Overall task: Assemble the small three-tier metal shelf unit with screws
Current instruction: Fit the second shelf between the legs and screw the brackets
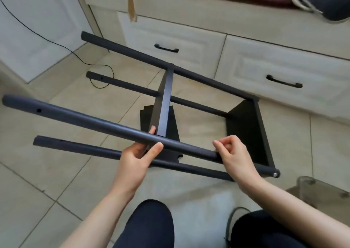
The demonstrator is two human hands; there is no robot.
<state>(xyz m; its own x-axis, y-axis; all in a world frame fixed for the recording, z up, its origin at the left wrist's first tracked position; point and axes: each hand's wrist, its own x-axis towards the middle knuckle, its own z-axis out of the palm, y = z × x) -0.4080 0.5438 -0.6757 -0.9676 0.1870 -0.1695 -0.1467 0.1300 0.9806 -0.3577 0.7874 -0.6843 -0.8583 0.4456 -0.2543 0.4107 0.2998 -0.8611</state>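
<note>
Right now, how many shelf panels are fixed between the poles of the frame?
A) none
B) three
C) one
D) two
D: two dark panels sit between the four poles, the middle shelf panel and the end shelf panel; the poles' far ends by the screw hole carry nothing, so the third tier is not yet on.
</note>
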